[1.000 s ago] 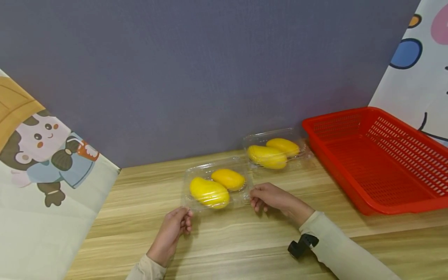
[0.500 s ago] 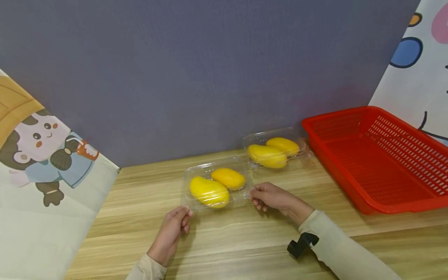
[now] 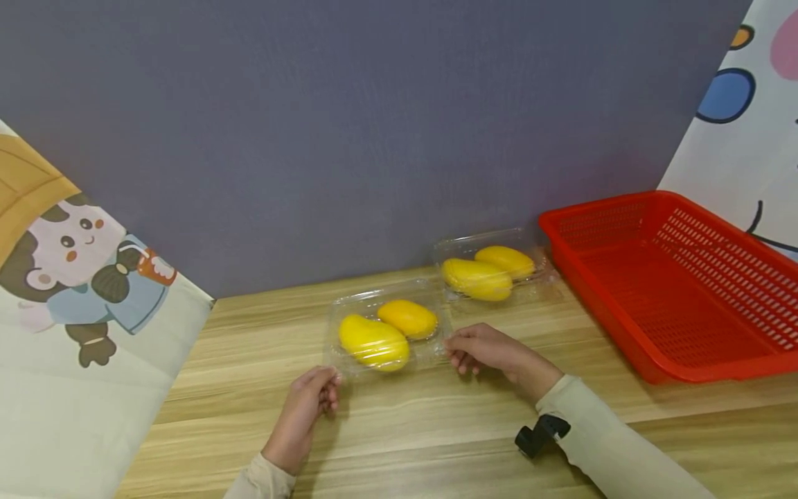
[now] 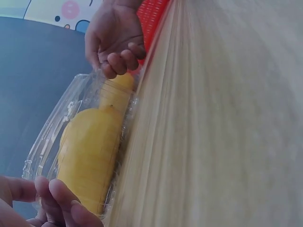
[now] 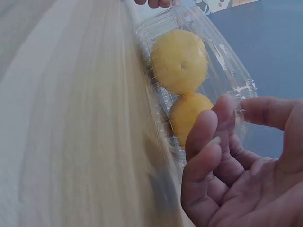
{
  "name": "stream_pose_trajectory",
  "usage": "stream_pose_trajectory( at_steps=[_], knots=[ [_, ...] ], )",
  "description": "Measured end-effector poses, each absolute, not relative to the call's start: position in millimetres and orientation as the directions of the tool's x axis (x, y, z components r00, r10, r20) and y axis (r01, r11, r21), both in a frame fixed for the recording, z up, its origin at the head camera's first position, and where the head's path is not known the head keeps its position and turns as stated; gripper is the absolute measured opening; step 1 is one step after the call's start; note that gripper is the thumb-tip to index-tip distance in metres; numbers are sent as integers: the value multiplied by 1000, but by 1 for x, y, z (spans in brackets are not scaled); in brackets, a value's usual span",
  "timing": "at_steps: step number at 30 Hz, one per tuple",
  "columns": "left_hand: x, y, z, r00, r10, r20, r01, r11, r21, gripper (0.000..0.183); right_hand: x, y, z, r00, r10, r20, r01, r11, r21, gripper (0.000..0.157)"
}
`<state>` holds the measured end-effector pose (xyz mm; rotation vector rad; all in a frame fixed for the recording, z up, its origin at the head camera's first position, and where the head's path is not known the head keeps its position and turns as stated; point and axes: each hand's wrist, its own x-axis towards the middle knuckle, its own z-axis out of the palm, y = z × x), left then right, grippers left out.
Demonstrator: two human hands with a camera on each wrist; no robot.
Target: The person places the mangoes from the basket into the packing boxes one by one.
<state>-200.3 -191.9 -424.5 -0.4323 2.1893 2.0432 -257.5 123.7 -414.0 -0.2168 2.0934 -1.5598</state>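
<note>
A clear plastic clamshell box (image 3: 430,294) with two yellow mangoes inside lies on the wooden table. The bigger mango (image 3: 374,343) is at the front left of the box, the smaller mango (image 3: 408,319) behind it to the right. At the box's near left corner, my left hand (image 3: 302,412) pinches the edge between thumb and fingertips. My right hand (image 3: 489,352) pinches the near right corner, its other fingers loosely curled, as the right wrist view shows. Seen from the left wrist, the lid (image 4: 49,123) lies over the fruit.
Another clear clamshell box (image 3: 458,246) with two mangoes stands behind to the right, against the grey back wall (image 3: 349,138). A red perforated plastic basket (image 3: 614,319) stands on the right side of the table. Cartoon-printed panels (image 3: 100,409) flank both sides.
</note>
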Motion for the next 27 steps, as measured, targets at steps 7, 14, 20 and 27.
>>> stream_pose_trajectory(
  at_steps=[7,14,20,27],
  knots=[
    [-199,-191,-421,-952,-128,-277,-289,80,954,19,-256,120,-415,-867,-418,-272,143,314,-939,22],
    [-197,-192,-422,-952,-125,-279,-291,97,952,20,-253,118,-415,-895,-361,-262,131,348,-928,22],
    [-195,-193,-416,-945,-153,-288,-305,105,947,16,-247,120,-396,-964,-246,-100,-69,597,-799,34],
    [-179,-181,-400,-980,-157,125,33,489,872,29,-215,105,-367,-900,-382,208,-434,753,-494,52]
  ],
)
